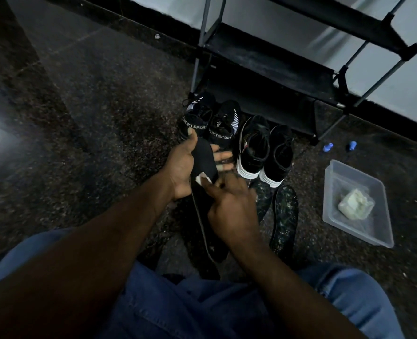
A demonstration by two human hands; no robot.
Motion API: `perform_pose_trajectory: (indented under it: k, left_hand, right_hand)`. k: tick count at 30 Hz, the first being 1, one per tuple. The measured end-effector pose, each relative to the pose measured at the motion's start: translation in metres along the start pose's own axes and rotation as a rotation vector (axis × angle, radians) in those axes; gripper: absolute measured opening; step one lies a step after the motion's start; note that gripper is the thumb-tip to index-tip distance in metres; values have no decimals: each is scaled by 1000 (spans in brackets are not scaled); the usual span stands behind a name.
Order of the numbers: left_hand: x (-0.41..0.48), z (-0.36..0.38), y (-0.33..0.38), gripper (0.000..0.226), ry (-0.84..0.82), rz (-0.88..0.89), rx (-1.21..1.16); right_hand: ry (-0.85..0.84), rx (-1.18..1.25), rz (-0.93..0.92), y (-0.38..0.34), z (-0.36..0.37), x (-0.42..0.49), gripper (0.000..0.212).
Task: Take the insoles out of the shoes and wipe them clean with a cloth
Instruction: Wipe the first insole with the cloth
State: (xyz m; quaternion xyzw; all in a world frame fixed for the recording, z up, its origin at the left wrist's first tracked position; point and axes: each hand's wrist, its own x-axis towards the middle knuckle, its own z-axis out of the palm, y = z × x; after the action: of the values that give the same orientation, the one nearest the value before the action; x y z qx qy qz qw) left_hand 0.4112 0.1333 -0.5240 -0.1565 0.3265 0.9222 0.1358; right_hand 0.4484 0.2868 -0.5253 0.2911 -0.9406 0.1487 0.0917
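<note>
My left hand (pixel 183 165) holds a black insole (pixel 203 160) from beneath, thumb over its far end and fingers showing past its right edge. My right hand (pixel 231 209) presses a small white cloth (pixel 203 179) onto the insole's middle, pinching it with the fingertips. The insole's near end (pixel 202 231) hangs down toward my lap. Two black knit sport shoes (pixel 211 118) stand just beyond my hands. To their right stand two black shoes with white soles (pixel 266 152). A dark speckled insole (pixel 284 216) lies on the floor right of my right hand.
A clear plastic tub (pixel 373 237) at the right holds a pale crumpled cloth (pixel 355 207). Two small blue items (pixel 339 146) lie on the dark speckled floor beyond it. A black shoe rack (pixel 275 67) stands against the wall behind the shoes. My jeans (pixel 202 309) fill the bottom.
</note>
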Motion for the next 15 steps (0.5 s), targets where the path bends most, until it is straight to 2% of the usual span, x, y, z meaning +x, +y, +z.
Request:
perform_pose_trajectory:
  k: [3, 5, 8, 12, 15]
  left_hand:
    - [1, -1, 0, 84, -12, 10, 28]
    - [3, -1, -1, 84, -9, 20, 38]
    - [4, -1, -3, 88, 1, 22, 37]
    - [5, 1, -5, 81, 22, 37, 21]
    - [6, 0, -4, 84, 15, 58, 20]
  right_hand:
    - [21, -97, 54, 17, -5, 11, 64]
    - [35, -52, 85, 19, -4, 16, 64]
    - [42, 139, 114, 8, 4, 10, 61]
    - [16, 432, 156, -19, 10, 4, 40]
    - [-10, 590, 207, -27, 7, 11, 42]
